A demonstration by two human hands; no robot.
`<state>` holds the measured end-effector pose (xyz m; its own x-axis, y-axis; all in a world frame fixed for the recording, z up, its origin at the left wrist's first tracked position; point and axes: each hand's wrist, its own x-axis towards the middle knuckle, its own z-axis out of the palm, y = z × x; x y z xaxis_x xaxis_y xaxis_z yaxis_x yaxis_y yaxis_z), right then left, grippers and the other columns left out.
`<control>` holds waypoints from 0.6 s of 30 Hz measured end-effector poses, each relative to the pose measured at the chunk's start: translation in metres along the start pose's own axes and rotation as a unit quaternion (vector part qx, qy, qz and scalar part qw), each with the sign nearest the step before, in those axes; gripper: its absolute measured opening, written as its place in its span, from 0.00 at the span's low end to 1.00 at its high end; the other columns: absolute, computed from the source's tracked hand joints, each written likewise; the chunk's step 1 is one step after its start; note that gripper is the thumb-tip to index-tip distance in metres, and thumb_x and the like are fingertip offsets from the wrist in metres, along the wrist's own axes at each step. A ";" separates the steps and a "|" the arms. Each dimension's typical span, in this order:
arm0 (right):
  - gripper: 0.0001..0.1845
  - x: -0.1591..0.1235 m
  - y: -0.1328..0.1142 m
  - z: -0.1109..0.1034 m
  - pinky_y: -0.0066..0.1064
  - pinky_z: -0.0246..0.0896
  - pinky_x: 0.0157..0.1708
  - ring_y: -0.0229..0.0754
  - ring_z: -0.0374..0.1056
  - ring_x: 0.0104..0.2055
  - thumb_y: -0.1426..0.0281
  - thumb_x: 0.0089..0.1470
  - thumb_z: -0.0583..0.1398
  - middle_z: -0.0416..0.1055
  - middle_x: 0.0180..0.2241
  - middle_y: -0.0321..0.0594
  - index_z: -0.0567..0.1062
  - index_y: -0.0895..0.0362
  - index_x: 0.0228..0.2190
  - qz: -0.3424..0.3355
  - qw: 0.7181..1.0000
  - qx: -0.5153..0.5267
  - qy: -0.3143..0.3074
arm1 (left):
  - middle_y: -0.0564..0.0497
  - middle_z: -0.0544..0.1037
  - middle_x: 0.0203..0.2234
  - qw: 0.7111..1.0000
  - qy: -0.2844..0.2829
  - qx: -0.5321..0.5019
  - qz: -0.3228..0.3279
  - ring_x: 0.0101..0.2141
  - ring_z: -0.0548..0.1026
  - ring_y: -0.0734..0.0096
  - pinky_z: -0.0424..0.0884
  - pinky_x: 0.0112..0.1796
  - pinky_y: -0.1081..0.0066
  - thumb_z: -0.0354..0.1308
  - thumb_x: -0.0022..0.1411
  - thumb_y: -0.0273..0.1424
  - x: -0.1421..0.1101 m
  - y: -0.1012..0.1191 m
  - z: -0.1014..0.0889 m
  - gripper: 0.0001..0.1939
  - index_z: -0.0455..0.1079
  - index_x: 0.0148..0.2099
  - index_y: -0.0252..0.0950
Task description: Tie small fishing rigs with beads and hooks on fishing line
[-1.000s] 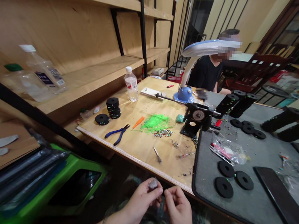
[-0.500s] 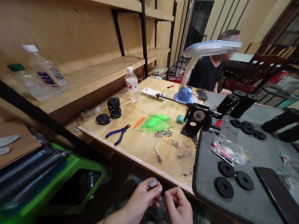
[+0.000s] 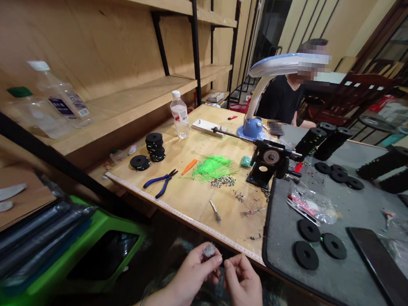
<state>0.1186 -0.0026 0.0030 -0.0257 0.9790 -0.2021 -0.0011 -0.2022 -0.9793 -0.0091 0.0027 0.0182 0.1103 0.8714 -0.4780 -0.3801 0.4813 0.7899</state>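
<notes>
My left hand (image 3: 193, 276) is closed on a small grey, fuzzy-looking bundle (image 3: 208, 251) that pokes out above its forefinger. My right hand (image 3: 243, 285) is beside it, thumb and forefinger pinched together. What the right fingers pinch is too small to make out. Both hands are over my lap, just in front of the table edge. Nearest on the wooden table (image 3: 185, 208) lies a thin bundle with frayed wire-like ends (image 3: 215, 211). Beyond it are a pile of small coloured beads (image 3: 223, 181) and a heap of bright green strands (image 3: 212, 167).
Blue-handled pliers (image 3: 160, 183) and an orange-handled tool (image 3: 189, 166) lie left; black foam spools (image 3: 155, 144) stand behind. A black winding device (image 3: 265, 161) borders a grey mat (image 3: 328, 202) with spools and a phone (image 3: 383, 268). A person (image 3: 282, 98) sits behind the lamp (image 3: 252, 127).
My right hand has shifted very slightly to the left, closer to my left hand. Otherwise the hands and table items look the same.
</notes>
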 end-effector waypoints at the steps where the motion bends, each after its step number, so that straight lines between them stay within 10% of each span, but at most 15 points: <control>1: 0.23 0.000 0.000 0.000 0.25 0.51 0.18 0.35 0.57 0.17 0.49 0.48 0.62 0.65 0.15 0.33 0.69 0.57 0.21 0.002 1.000 0.004 0.001 | 0.56 0.68 0.20 1.000 0.001 0.016 0.009 0.23 0.68 0.74 0.66 0.25 0.74 0.68 0.47 0.43 0.000 0.000 0.000 0.20 0.65 0.29 0.34; 18: 0.26 0.010 0.007 0.003 0.20 0.44 0.13 0.29 0.49 0.10 0.47 0.42 0.64 0.59 0.08 0.24 0.65 0.55 0.23 0.085 0.990 0.105 -0.029 | 0.55 0.68 0.18 0.976 -0.010 0.190 0.103 0.22 0.66 0.72 0.62 0.26 0.74 0.62 0.55 0.40 -0.004 0.000 -0.001 0.14 0.66 0.29 0.35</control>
<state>0.1153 0.0061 -0.0062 -0.1004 0.9283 -0.3580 -0.1998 -0.3713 -0.9068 -0.0106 -0.0013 0.0195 0.0858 0.9534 -0.2892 -0.0291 0.2925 0.9558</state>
